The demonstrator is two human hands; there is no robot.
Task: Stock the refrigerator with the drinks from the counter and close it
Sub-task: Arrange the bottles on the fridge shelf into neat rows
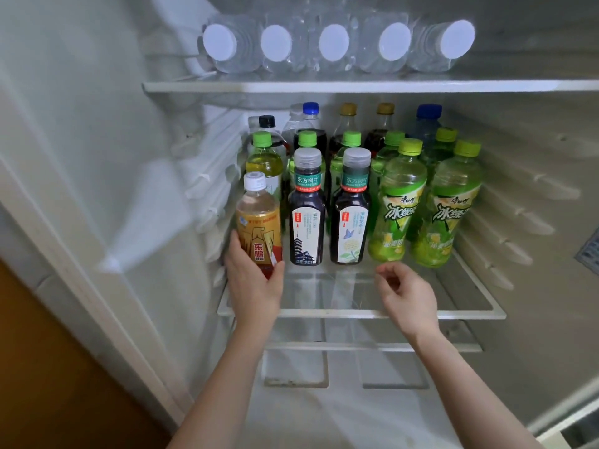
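The refrigerator stands open in front of me. My left hand (254,280) grips a gold-labelled drink bottle with a white cap (257,218) upright at the front left of the middle glass shelf (356,314). To its right stand two dark tea bottles (306,209) (351,209) and two green iced-tea bottles (400,202) (452,205), with more green-capped and cola bottles behind them. My right hand (405,293) hovers over the shelf's bare front, fingers loosely curled, holding nothing.
Several water bottles (334,43) lie on their sides on the top shelf (356,85), white caps facing me. A lower shelf (372,346) lies beneath. The ribbed inner walls (207,176) close in on both sides. A brown surface (48,367) shows at the lower left.
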